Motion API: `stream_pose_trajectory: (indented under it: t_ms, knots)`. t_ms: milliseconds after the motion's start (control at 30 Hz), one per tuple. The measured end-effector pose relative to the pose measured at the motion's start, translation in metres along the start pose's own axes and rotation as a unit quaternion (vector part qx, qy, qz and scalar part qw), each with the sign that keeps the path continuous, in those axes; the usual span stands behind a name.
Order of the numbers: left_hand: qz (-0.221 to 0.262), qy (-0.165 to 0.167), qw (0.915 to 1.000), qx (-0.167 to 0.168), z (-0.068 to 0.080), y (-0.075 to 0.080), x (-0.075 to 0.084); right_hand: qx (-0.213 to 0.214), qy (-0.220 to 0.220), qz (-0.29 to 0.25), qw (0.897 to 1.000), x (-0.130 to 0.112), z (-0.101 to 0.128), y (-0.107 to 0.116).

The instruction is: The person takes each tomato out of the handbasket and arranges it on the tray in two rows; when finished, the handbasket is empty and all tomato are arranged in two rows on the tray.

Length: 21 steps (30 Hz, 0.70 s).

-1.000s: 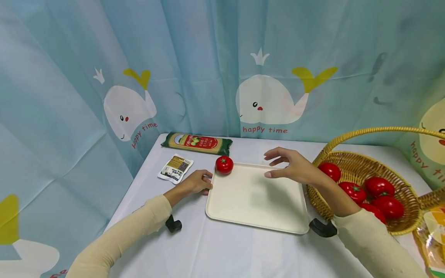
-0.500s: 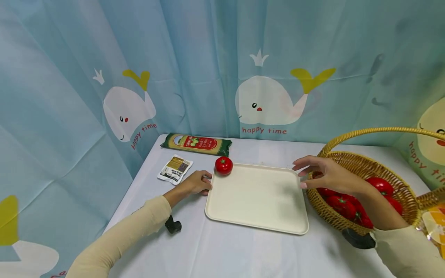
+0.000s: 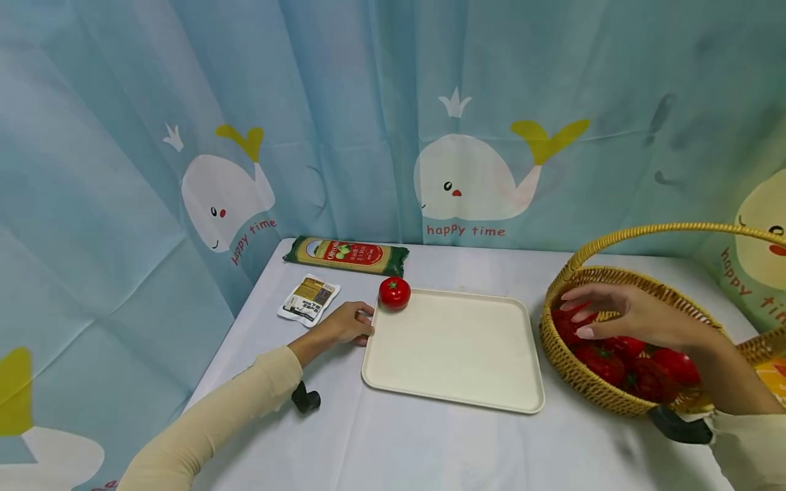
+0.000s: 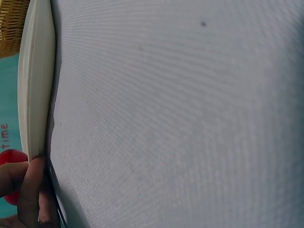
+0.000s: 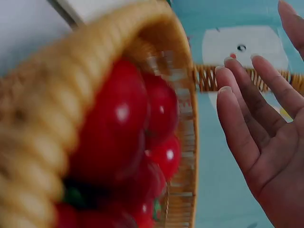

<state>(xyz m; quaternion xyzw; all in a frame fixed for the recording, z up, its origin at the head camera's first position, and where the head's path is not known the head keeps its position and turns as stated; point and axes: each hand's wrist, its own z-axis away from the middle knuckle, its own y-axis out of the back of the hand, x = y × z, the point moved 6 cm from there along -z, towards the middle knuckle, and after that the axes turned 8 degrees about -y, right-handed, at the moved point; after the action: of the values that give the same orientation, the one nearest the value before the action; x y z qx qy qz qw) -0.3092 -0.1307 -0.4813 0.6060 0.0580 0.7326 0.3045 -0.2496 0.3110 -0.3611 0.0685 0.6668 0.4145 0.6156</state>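
My left hand (image 3: pixel 346 323) grips the left edge of a cream rectangular tray (image 3: pixel 454 354); in the left wrist view its fingers (image 4: pixel 31 187) meet the rim. One red tomato (image 3: pixel 394 292) sits at the tray's far left corner. On the right, my right hand (image 3: pixel 651 318) hovers over a wicker basket (image 3: pixel 561 365), fingers apart and loosely bent, holding nothing. Several red tomatoes (image 3: pixel 600 367) lie in that basket, partly covered by the hand. The right wrist view shows the spread right hand (image 5: pixel 275 137) beside the basket's wall, apart from the tomatoes.
A green spaghetti-like packet (image 3: pixel 346 256) lies along the back of the white table (image 3: pixel 430 443). A small flat pouch (image 3: pixel 309 300) is left of the tray. The basket's tall handle (image 3: pixel 669 229) arches behind the right hand. A patterned curtain (image 3: pixel 356 136) hangs behind.
My right hand has moved right, from above the tray to over the basket. The left hand, tray and the tomato on it have stayed in place.
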Motion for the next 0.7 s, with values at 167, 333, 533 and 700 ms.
stream_pose_trajectory:
  t_ms: [167,333,533,700]
  knots:
    - [0.001,-0.002,1.0,0.001,-0.002,0.0,-0.001,0.011,-0.038,0.016,0.999,0.012,0.002,0.02]
    - [0.005,-0.003,1.0,0.0,0.0,0.0,0.0,0.017,-0.077,0.056,0.995,0.026,-0.002,0.037]
    - [0.014,-0.008,0.9999,-0.001,0.0,0.0,0.0,0.033,-0.107,0.067,0.991,0.036,-0.012,0.051]
    - [0.017,-0.001,0.9999,-0.002,-0.002,-0.001,-0.001,0.024,-0.132,0.059,0.989,0.04,-0.02,0.055]
